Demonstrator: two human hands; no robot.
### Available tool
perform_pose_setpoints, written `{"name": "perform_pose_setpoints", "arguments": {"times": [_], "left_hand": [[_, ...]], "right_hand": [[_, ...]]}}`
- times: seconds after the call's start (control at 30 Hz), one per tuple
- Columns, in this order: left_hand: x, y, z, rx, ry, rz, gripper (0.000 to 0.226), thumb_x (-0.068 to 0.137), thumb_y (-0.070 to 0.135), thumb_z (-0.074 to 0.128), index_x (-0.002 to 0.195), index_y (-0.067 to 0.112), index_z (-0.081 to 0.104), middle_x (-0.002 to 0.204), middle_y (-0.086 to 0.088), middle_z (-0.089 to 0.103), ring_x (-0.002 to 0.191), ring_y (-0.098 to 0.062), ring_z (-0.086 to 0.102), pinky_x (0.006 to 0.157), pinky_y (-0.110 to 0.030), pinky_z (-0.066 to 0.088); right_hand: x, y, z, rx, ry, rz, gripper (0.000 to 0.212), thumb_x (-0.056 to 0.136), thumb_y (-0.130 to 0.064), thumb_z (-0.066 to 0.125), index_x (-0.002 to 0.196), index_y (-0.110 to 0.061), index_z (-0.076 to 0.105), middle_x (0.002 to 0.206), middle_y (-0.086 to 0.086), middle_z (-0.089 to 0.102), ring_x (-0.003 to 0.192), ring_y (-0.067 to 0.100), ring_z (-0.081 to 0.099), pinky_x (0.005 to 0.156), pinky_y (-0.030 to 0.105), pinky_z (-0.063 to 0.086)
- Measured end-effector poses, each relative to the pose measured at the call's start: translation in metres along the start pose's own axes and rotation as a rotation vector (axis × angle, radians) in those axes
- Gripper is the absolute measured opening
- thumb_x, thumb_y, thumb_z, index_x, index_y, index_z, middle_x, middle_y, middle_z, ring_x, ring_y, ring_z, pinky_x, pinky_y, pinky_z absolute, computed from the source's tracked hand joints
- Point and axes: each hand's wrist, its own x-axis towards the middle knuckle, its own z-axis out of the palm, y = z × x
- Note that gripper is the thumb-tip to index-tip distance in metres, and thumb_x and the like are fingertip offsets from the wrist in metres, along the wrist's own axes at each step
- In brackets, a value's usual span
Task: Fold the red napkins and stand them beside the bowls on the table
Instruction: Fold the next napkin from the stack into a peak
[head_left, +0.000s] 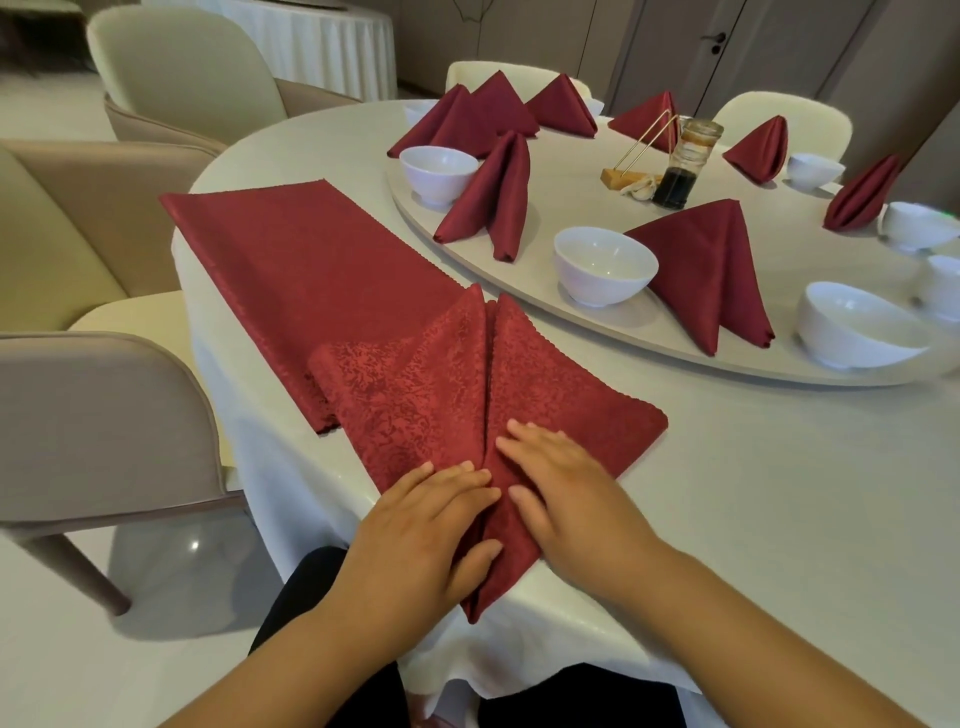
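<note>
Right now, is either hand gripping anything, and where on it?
Nothing gripped. Left hand and right hand press flat on the half-folded napkin, either side of its centre crease, close to its nearest tip.

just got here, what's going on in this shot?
A person is folding a red napkin at the near edge of the table, with the left hand and right hand pressed flat either side of its centre fold. A second napkin lies flat behind it. Several folded napkins already stand beside white bowls on the turntable.
</note>
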Motion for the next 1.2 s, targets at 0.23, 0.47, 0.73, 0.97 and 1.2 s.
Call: {"name": "perform_pose_setpoints", "arguments": {"times": [0.23,0.47,0.73,0.97,1.2], "left_hand": [[-0.003,0.001,0.0,-0.287,0.124,-0.12,0.037,0.096,0.045,0.031,0.115,0.015,0.041,0.125,0.001,0.042,0.114,-0.012,0.046,0.099,-0.015,0.033],[0.003,-0.003,-0.003,-0.247,0.059,-0.145,0.048,0.076,0.037,0.053,0.117,0.016,0.042,0.123,0.001,0.05,0.112,-0.01,0.046,0.092,-0.02,0.039],[0.038,-0.051,-0.037,0.131,-0.414,-0.311,0.126,0.049,0.09,-0.016,0.14,0.021,0.037,0.149,0.002,0.031,0.139,-0.011,0.024,0.112,-0.029,0.01],[0.056,-0.111,-0.048,0.331,-0.384,-0.5,0.052,0.098,0.041,0.031,0.143,0.014,0.031,0.151,-0.006,0.024,0.141,-0.019,0.018,0.113,-0.033,0.003],[0.022,-0.066,-0.054,0.035,-0.117,-0.048,0.045,0.095,0.044,0.033,0.117,0.013,0.057,0.121,-0.012,0.06,0.113,-0.017,0.049,0.107,-0.043,0.03]], "right_hand": [[-0.001,-0.003,-0.004,0.116,-0.181,0.058,0.062,0.07,-0.05,-0.003,0.13,-0.04,-0.012,0.154,-0.008,0.011,0.142,0.011,0.008,0.1,0.011,-0.016],[0.003,-0.012,-0.009,0.064,-0.265,0.036,0.087,0.063,-0.053,-0.012,0.143,-0.039,0.021,0.155,-0.007,0.007,0.142,0.013,0.001,0.104,0.022,-0.013],[0.0,-0.011,0.001,-0.066,-0.131,0.058,0.043,0.088,-0.035,0.029,0.113,-0.029,0.064,0.119,0.003,0.063,0.108,0.026,0.061,0.092,0.038,0.033],[0.002,-0.009,-0.003,0.029,-0.217,0.03,0.086,0.081,-0.064,-0.016,0.136,-0.031,0.041,0.146,0.001,0.035,0.137,0.024,0.028,0.107,0.031,0.0],[-0.003,-0.005,-0.009,0.354,-0.039,0.058,0.06,0.074,-0.06,0.02,0.131,-0.042,0.014,0.136,-0.025,0.019,0.128,-0.014,0.007,0.103,0.001,-0.01]]}}
